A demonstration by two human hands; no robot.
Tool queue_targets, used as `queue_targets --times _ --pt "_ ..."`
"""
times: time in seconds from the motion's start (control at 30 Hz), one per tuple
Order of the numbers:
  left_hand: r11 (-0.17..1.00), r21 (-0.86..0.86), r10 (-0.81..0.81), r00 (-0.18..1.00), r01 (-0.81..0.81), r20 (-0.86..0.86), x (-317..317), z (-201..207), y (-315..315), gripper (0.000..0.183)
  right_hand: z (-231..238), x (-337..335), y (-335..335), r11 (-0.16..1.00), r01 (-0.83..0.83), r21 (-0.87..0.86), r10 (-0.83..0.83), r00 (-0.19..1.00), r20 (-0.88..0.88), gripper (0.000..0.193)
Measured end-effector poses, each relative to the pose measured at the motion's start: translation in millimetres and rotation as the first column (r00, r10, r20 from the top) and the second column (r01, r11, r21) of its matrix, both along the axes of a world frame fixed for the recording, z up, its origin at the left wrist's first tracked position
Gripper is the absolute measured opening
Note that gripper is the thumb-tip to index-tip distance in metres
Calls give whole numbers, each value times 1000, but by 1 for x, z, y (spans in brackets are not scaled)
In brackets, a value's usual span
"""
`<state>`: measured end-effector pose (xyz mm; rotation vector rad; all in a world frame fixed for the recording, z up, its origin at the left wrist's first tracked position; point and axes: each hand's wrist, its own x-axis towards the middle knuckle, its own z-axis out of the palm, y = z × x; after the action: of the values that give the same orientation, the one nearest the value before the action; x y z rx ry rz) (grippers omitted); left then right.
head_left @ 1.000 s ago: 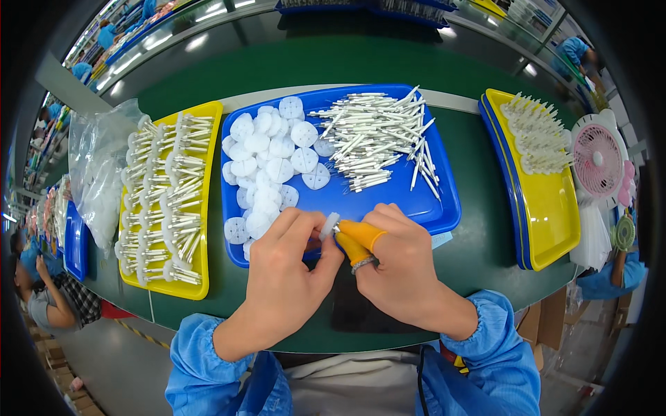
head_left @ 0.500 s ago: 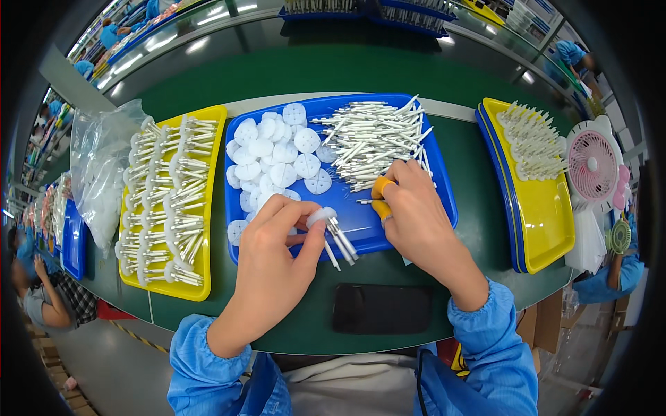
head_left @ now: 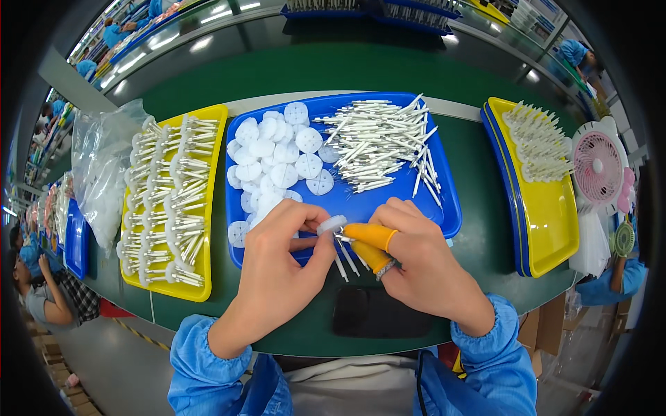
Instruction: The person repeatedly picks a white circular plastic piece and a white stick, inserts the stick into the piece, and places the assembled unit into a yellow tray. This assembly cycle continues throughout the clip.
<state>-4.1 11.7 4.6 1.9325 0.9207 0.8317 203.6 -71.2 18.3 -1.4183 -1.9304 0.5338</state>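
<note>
My left hand [head_left: 281,260] pinches a white round plastic disc [head_left: 333,223] by its edge, above the near rim of the blue tray [head_left: 388,239]. Several thin white rods with metal ends [head_left: 350,262] hang from the disc's underside. My right hand [head_left: 420,260], with orange finger covers [head_left: 372,236] on thumb and forefinger, is closed in a pinch right against the disc; the white rod in it is mostly hidden by the fingers. Loose white discs [head_left: 284,152] fill the tray's left side, and a pile of white rods [head_left: 374,139] lies on its right.
A yellow tray [head_left: 215,159] on the left holds rows of discs fitted with rods. Behind it sits a clear plastic bag [head_left: 104,173]. Stacked trays [head_left: 555,243] and a pink fan [head_left: 598,166] stand on the right. A black phone [head_left: 378,315] lies near the table edge.
My right hand has moved left and nearer, from beside the rod pile to the disc. The disc has tilted slightly in my left hand. Some rods have slid to the pile's right.
</note>
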Motion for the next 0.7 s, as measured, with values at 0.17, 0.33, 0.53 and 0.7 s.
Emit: queue_targets --times 0.17,0.33,0.53,0.7 --pt "998 -48 33 999 -34 -17 1 6 -2 11 -8 2 5 995 57 83 -62 996 67 44" --pt "999 -40 36 999 -37 -34 1 2 -4 13 -9 -2 5 995 50 86 -58 993 100 34" --pt "994 103 35 999 -32 -27 3 -4 -4 15 -9 -14 4 998 31 55 -36 996 83 32" --pt "990 135 44 999 -39 -32 1 -3 -7 16 -10 -20 1 994 74 78 -72 997 -21 32"
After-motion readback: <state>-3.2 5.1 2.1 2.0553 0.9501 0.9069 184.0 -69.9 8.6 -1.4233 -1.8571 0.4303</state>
